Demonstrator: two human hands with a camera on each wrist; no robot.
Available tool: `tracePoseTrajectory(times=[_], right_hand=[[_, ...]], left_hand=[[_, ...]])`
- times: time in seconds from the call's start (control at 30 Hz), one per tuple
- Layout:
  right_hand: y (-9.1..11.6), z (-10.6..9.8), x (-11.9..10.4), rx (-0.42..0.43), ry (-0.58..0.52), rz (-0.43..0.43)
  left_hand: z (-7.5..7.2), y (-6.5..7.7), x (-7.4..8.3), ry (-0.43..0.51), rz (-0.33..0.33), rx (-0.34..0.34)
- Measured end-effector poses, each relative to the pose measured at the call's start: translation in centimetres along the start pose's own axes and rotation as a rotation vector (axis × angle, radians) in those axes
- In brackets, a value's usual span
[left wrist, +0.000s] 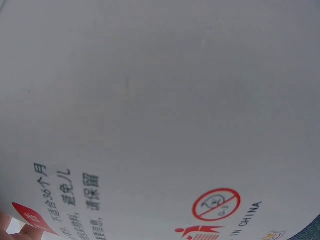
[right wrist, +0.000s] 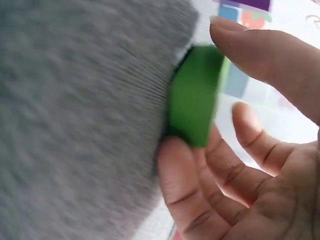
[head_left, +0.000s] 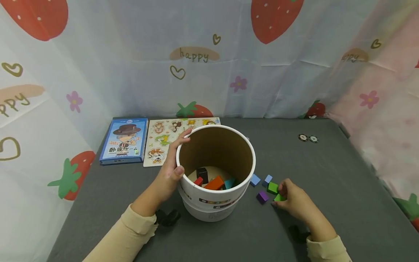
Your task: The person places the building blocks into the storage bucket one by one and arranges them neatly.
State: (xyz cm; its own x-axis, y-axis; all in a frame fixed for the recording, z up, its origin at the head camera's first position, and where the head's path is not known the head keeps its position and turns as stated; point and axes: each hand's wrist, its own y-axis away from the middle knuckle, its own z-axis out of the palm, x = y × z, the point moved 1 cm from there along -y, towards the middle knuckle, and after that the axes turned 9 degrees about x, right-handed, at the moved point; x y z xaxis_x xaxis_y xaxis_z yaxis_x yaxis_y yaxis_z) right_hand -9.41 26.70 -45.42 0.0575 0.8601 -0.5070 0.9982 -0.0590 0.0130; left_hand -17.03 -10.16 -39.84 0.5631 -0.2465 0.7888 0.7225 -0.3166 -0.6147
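Observation:
A white round bucket (head_left: 209, 200) stands tilted slightly toward me, with red, orange, black and teal blocks at its bottom. My left hand (head_left: 168, 171) grips its left rim, thumb on the near side. In the left wrist view, the bucket's printed wall (left wrist: 150, 110) fills nearly everything. On the table to the right, my right hand (head_left: 294, 200) has thumb and fingers around a green block (right wrist: 195, 95), which rests on the grey cloth. Beside it lie another green block (head_left: 272, 187), a purple block (head_left: 262, 197) and two blue blocks (head_left: 255, 180).
Behind the bucket to the left lie a blue game box (head_left: 126, 140) and an animal picture board (head_left: 157, 142), partly hidden by the bucket. Two poker chips (head_left: 308, 138) sit at the back right. A strawberry-print curtain (head_left: 196, 83) hangs around the grey table (head_left: 343, 182).

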Motion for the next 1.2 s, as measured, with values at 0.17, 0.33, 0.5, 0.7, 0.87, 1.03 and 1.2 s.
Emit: tracePoseTrajectory(times=[0.17, 0.33, 0.5, 0.7, 0.87, 1.03, 1.2], right_hand=[[0.2, 0.1, 0.0, -0.013, -0.022, 0.064], [0.5, -1.4, -0.8, 0.014, -0.043, 0.065], [0.6, -3.8, -3.4, 0.137, -0.086, -0.038], [0.3, -6.3, -7.9, 0.372, -0.235, -0.241], [-0.2, -8.2, -12.0, 0.48, -0.441, -0.48], [-0.7, -9.0, -15.9, 0.462, -0.457, -0.638], [-1.9, -8.6, -18.5, 0.368, -0.316, -0.725]], left_hand=[[-0.2, 0.1, 0.1, -0.002, -0.007, 0.001], [-0.1, 0.0, 0.0, 0.005, -0.005, 0.001], [-0.1, 0.0, 0.0, 0.007, 0.006, 0.0], [-0.3, 0.1, -0.1, -0.007, 0.0, -0.003], [-0.2, 0.1, -0.1, -0.005, -0.001, 0.0], [-0.2, 0.0, 0.0, 0.006, 0.005, 0.001], [-0.1, 0.0, 0.1, 0.005, 0.019, -0.001]])
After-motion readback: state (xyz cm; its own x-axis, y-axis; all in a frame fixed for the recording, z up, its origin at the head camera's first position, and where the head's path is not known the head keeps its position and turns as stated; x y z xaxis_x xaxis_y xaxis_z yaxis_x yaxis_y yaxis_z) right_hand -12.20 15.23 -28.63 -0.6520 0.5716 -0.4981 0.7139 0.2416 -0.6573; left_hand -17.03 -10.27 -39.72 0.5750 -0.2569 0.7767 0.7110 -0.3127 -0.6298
